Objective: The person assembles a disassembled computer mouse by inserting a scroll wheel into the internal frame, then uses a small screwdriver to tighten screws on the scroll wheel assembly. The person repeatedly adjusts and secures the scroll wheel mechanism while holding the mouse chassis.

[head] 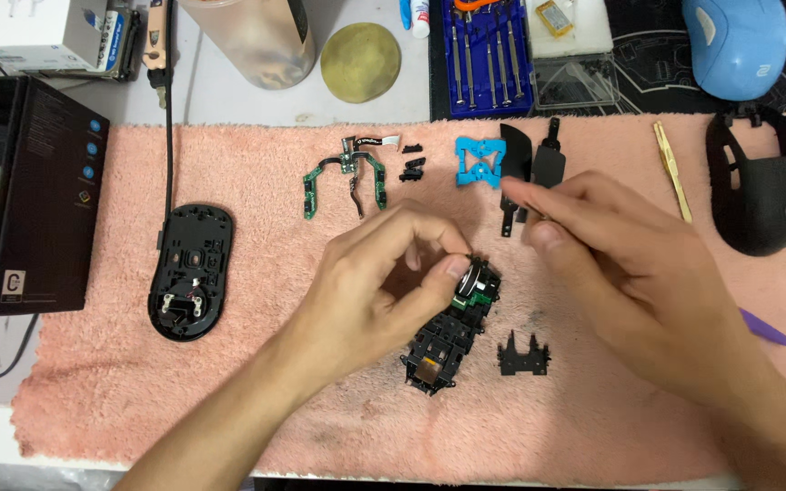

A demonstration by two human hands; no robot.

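- Black inner frame of a taken-apart computer mouse lies near the middle of the pink towel, its upper end, with the scroll wheel and a bit of green board, raised under the fingers.
- Left hand: thumb and forefinger are pinched together on the wheel end of the frame; the other fingers curl loosely above it.
- Right hand: forefinger and thumb are nearly closed, their tips blurred beside 2 black button plates; whether they grip anything cannot be told.
- Risk: the pinch looks narrow, so the frame could twist out and the wheel pop free into the towel's pile.
- Risk: a sweeping wrist could scatter the small black bracket, the blue plastic piece or the green flex circuit, all lying loose nearby.
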